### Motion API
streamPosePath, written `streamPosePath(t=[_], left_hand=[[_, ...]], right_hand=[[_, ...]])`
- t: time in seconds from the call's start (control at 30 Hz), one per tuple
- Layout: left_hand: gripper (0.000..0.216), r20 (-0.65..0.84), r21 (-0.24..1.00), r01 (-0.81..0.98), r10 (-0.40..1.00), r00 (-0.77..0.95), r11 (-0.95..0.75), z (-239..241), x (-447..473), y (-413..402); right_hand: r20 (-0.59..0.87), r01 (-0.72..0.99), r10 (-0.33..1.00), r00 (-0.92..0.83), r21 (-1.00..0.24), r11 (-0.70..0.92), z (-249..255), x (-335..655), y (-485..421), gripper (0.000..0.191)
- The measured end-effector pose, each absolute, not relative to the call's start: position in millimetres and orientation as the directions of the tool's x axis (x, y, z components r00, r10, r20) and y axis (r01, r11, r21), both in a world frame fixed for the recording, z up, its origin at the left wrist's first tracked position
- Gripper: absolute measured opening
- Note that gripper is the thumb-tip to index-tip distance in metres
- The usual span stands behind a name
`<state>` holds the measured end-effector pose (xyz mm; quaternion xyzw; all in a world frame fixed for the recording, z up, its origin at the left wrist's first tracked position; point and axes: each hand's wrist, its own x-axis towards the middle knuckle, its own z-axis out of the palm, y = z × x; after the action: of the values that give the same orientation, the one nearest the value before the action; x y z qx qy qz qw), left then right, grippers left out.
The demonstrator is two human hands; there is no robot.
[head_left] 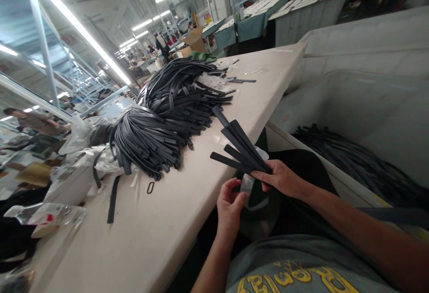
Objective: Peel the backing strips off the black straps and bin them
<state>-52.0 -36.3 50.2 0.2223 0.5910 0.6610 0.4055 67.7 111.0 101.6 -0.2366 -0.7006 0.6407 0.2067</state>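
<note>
My right hand point(279, 177) is closed around the ends of several flat black straps point(239, 143), which fan up and to the left over the table's edge. My left hand point(230, 205) sits just below them, its fingers curled and pinching a clear plastic wrapper point(247, 183) that hangs from the strap bundle. Both hands hover off the near edge of the long beige table point(187, 194).
A large heap of black straps point(167, 114) lies on the table's middle. A loose black strap point(113, 199) and a small black loop point(150, 187) lie nearer. Crumpled plastic bags point(83, 145) sit at left. A white bin point(351, 150) at right holds more straps.
</note>
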Motion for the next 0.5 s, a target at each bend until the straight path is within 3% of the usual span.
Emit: streamPosePath(t=[0.17, 0.5], left_hand=[[0.046, -0.410, 0.887, -0.368, 0.841, -0.353, 0.278, 37, -46, -44], [0.039, -0.551, 0.812, -0.204, 0.833, 0.044, 0.548, 32, -34, -62]], right_hand=[[-0.002, 0.126, 0.655, -0.756, -0.982, 0.143, 97, 77, 121, 0.036], [-0.109, 0.207, 0.689, -0.717, -0.976, 0.062, 65, 94, 130, 0.042]])
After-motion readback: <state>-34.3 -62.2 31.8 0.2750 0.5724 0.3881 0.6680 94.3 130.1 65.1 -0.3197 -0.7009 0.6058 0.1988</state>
